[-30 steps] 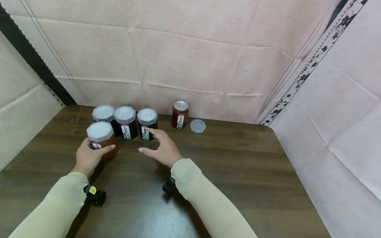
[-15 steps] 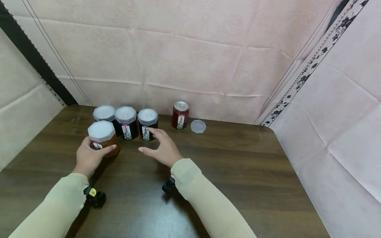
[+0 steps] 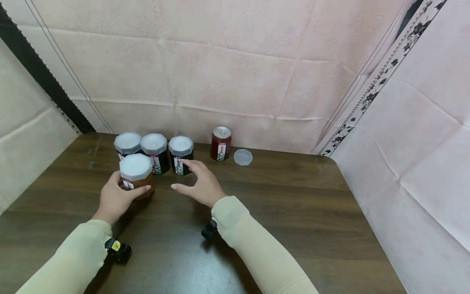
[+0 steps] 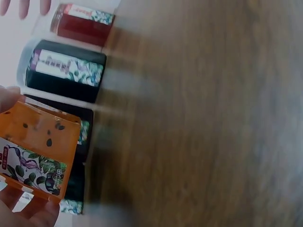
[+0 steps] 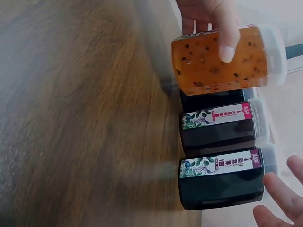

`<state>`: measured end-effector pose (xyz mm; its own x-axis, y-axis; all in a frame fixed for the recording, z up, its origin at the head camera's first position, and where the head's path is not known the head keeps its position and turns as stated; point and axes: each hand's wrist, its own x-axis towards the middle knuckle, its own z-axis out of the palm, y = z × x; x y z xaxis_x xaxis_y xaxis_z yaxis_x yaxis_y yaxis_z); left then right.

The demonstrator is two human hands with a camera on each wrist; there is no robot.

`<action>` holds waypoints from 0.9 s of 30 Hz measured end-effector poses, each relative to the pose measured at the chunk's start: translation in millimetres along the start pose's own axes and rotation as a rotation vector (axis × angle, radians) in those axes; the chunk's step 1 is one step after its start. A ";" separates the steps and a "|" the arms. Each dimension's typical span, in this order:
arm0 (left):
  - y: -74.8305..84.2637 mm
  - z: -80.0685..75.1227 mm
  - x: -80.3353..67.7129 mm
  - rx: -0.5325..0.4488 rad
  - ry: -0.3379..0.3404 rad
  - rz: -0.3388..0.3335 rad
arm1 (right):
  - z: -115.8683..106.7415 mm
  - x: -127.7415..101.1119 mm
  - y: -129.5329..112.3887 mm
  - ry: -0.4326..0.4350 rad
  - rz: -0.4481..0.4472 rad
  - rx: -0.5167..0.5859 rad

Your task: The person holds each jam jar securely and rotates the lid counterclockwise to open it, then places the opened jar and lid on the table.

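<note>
Orange jar was clasped in L grip; R grip was spread, empty, nr dark jars, which a careless sideways swing could've toppled.

A screened-off spot, home or studio I can't tell: pale cloth walls in the far edge and corners of the table.

Left hand gripping, thumb opposite the fingers — right hand relaxed, index finger and thumb spread apart; left forearm and right forearm slant inward, sleeved to the wrist.
</note>
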<state>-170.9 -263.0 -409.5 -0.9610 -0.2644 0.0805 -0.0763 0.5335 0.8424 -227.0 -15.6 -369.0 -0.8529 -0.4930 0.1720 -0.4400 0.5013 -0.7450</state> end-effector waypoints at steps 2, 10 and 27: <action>2.1 2.1 -2.6 -0.002 0.001 0.019 | -0.1 -1.4 1.1 -0.005 -0.003 -0.006; 14.2 13.4 -8.9 0.014 -0.006 0.112 | -6.3 -8.7 2.8 -0.005 -0.007 -0.010; 33.2 32.3 -20.8 0.034 -0.046 0.206 | -26.7 -31.8 6.2 -0.069 0.059 0.021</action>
<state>-162.0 -213.8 -400.4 -0.9682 -0.1111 0.2240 0.1146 0.5991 0.7924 -210.1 22.2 -361.9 -0.8552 -0.5115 0.0834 -0.3833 0.5160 -0.7660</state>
